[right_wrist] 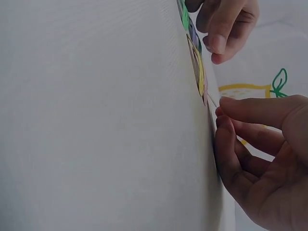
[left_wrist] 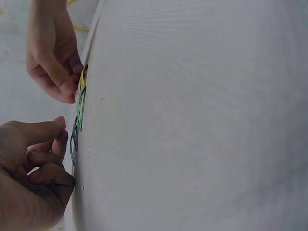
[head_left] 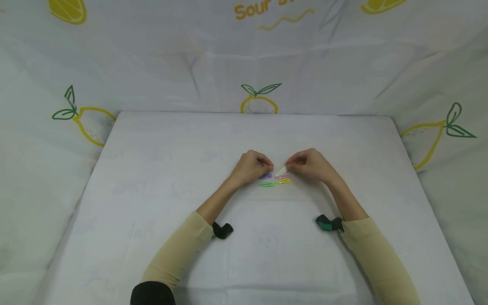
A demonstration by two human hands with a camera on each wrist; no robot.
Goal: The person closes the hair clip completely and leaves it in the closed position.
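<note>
Several snap hair clips lie close together on the white-covered table. My right hand (head_left: pixel 310 164) pinches the end of a white clip (head_left: pixel 281 171) between thumb and fingertips, just behind a pink clip (head_left: pixel 283 177) and a yellow clip (head_left: pixel 283 181). To their left are a purple clip (head_left: pixel 266 176) and, nearer me, a green clip (head_left: pixel 266 184). My left hand (head_left: pixel 249 166) hovers at the purple clip with loosely bent fingers. Nothing shows between its fingertips in either wrist view. Part of the purple clip is hidden by this hand.
The white tabletop (head_left: pixel 152 178) is bounded at the back and sides by hanging white cloth (head_left: pixel 160 72) printed with lemons. Dark devices, one (head_left: pixel 223 231) at the left wrist and one (head_left: pixel 328 223) at the right, stick out from the sleeves.
</note>
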